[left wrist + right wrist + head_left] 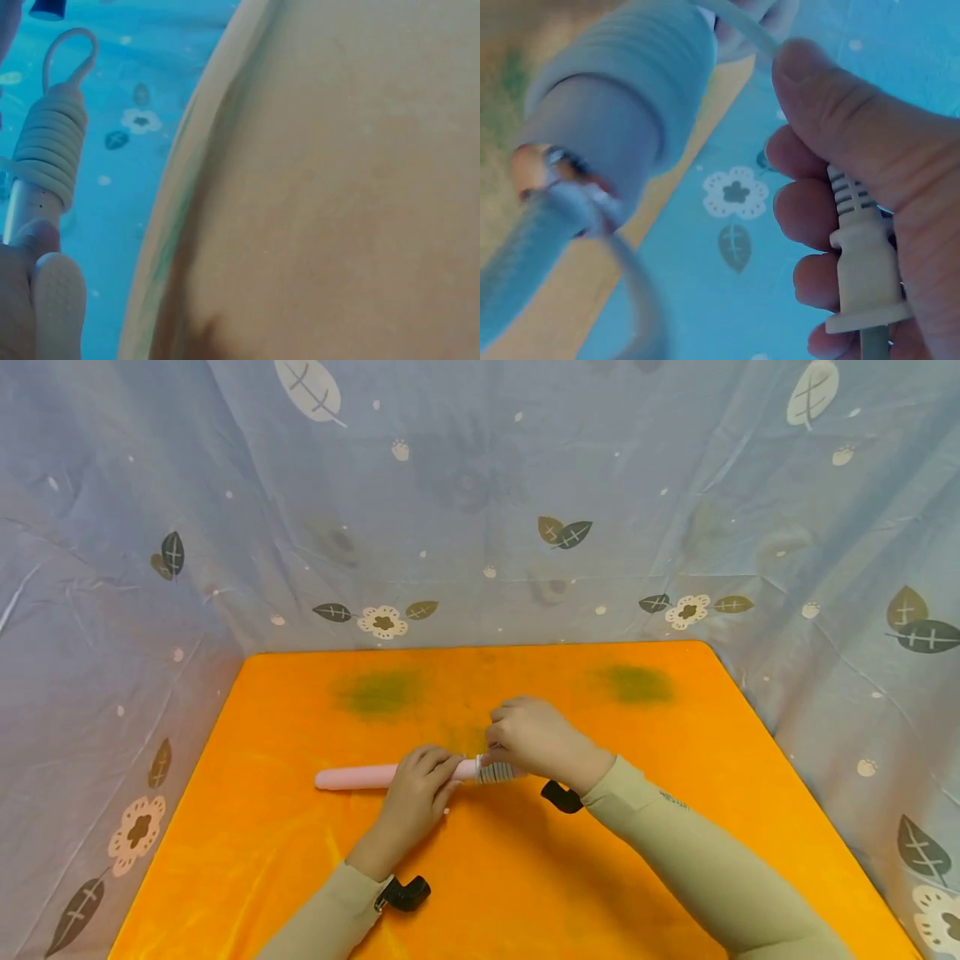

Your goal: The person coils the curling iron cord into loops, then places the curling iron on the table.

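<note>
A long pink hair styling iron (pixel 352 777) lies crosswise over the table in front of me. My left hand (pixel 417 783) grips it around the middle. Pale power cord (pixel 498 772) is wound in several turns round its right end, and a loop of cord (pixel 94 49) sticks out past that end in the left wrist view. My right hand (pixel 536 739) is at the wound end. The right wrist view shows its thumb and forefinger pinching a stretch of cord (pixel 751 31), while the other fingers curl round the white plug (pixel 868 274).
The tabletop (pixel 285 877) is orange with two dark greenish patches at the back. Pale blue curtains (pixel 480 485) with leaf and flower prints enclose it at the back and both sides. A black wrist mount (pixel 405 894) sits on the left sleeve, another (pixel 561 797) at the right wrist.
</note>
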The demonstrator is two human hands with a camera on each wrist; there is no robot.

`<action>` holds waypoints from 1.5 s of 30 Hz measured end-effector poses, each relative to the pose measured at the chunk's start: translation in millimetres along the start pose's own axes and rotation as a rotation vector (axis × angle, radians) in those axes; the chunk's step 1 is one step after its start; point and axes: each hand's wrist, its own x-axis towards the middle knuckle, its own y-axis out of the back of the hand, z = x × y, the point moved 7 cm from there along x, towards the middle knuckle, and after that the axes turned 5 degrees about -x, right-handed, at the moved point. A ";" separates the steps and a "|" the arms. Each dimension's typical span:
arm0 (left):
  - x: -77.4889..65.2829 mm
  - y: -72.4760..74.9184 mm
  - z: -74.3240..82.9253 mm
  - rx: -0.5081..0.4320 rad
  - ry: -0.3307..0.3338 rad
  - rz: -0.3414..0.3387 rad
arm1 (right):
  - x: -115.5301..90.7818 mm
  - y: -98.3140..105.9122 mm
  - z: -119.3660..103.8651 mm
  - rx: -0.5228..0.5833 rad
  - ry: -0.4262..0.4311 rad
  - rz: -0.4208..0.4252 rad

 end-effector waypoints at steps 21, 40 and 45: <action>-10.6 0.7 5.9 0.001 -0.126 -0.049 | -0.4 -8.8 3.6 0.110 0.094 0.012; -13.6 18.6 12.1 -0.057 -0.171 0.066 | -18.6 -103.9 23.5 1.147 -0.322 -0.148; -6.3 22.4 5.0 -0.050 -0.122 0.092 | -22.2 -115.5 6.6 1.468 -0.349 0.039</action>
